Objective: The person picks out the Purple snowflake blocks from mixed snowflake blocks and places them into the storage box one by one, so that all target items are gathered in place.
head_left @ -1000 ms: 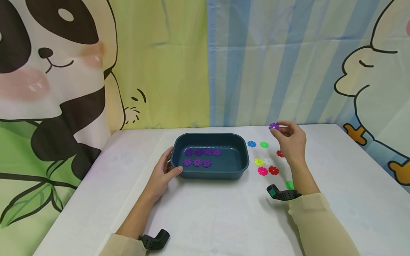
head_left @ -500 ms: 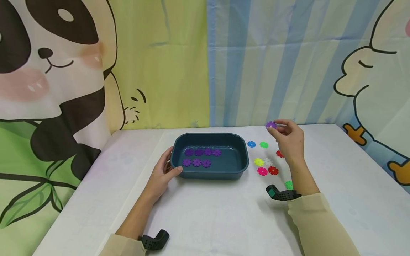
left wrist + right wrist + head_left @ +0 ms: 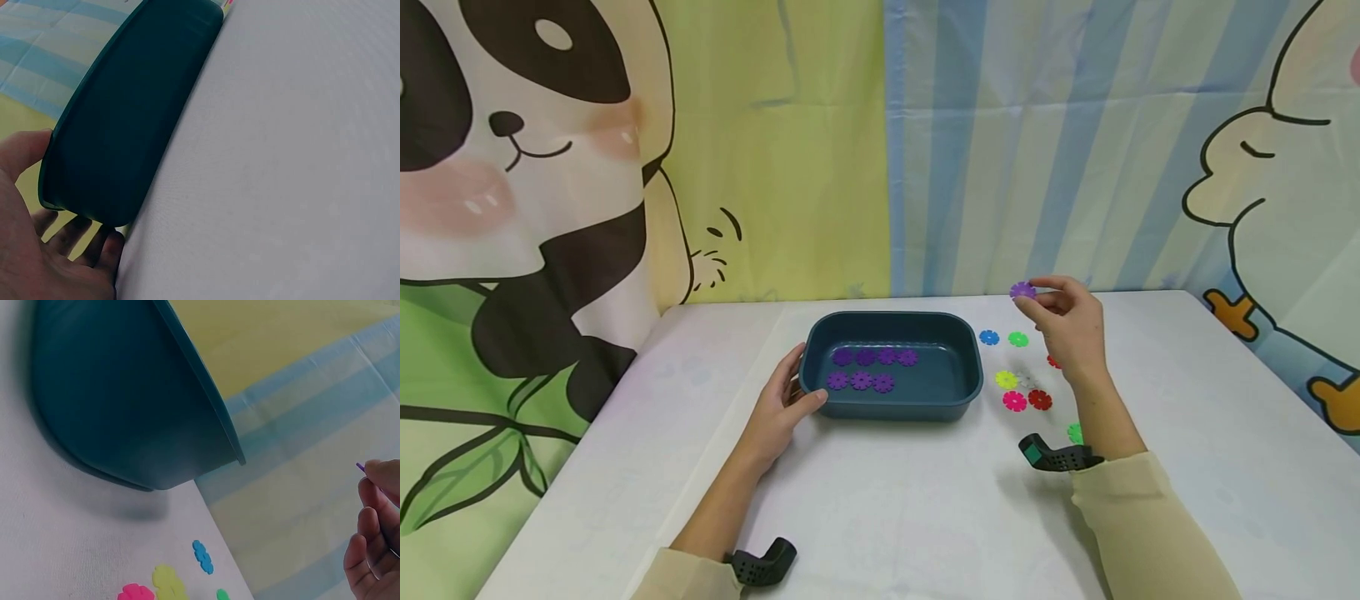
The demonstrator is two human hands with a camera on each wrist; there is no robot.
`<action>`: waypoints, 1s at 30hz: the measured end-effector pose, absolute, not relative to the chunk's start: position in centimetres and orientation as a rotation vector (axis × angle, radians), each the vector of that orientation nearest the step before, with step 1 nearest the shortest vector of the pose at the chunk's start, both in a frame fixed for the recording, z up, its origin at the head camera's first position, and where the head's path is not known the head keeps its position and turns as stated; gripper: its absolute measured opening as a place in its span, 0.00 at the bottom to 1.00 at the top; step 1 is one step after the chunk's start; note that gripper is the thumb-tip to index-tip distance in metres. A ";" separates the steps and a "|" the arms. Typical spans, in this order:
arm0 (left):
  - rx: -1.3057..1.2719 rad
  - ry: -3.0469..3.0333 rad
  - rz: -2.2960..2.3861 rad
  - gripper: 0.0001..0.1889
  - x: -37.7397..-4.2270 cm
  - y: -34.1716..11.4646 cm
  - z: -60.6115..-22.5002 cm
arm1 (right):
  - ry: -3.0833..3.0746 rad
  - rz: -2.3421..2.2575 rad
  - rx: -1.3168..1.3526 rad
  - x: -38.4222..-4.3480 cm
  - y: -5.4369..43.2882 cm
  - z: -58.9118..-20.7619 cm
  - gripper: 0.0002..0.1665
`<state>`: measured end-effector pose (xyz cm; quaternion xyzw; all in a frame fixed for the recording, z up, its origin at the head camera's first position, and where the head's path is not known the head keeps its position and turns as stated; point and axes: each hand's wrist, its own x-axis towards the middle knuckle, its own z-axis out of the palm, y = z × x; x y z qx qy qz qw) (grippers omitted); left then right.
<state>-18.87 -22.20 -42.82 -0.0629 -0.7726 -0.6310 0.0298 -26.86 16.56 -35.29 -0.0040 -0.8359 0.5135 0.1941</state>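
Note:
A dark teal rectangular plastic tray (image 3: 891, 411) sits on the white table, with several purple snowflake-shaped discs (image 3: 861, 381) lying in two rows inside it. My left hand (image 3: 781, 412) holds the tray's left end. In the left wrist view its thumb lies at the rim and its fingers (image 3: 70, 234) reach around the end wall. Raised above the table's back edge, right of the tray, my right hand (image 3: 1073, 329) pinches a purple snowflake disc (image 3: 1022, 290) between thumb and fingers. The right wrist view shows this disc (image 3: 360, 467) edge-on, mostly covered by the fingers.
Right of the tray lie loose discs: blue (image 3: 989, 337), green (image 3: 1018, 339), yellow (image 3: 1007, 380), white (image 3: 1028, 380), pink (image 3: 1015, 401) and red (image 3: 1040, 400). The right arm partly covers another red (image 3: 1054, 362) and green disc (image 3: 1075, 433). A printed curtain (image 3: 1000, 150) stands behind the table.
My right hand has moved left and slightly up, carrying the purple disc toward the tray. The left hand and the tray have stayed in place.

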 end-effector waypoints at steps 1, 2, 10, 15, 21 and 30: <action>-0.196 -2.385 -1.944 0.43 -18.8 -22.2 -42.8 | -2.346 1.444 -0.007 -26.8 16.5 -35.3 0.30; -0.193 -2.387 -1.942 0.42 -18.8 -22.2 -42.7 | -2.347 1.447 -0.003 -26.8 16.5 -35.3 0.31; -0.187 -2.390 -1.935 0.42 -18.8 -22.2 -42.7 | -2.344 1.499 0.008 -26.7 16.2 -35.2 0.33; -0.182 -2.390 -1.940 0.42 -19.0 -22.2 -42.8 | -2.344 1.552 0.044 -26.7 16.1 -35.1 0.34; -0.189 -2.389 -1.938 0.42 -19.0 -22.2 -42.9 | -2.359 1.640 0.147 -26.9 16.0 -35.0 0.31; -0.179 -2.392 -1.941 0.43 -19.0 -22.2 -43.0 | -2.375 1.721 0.247 -26.8 15.6 -35.0 0.30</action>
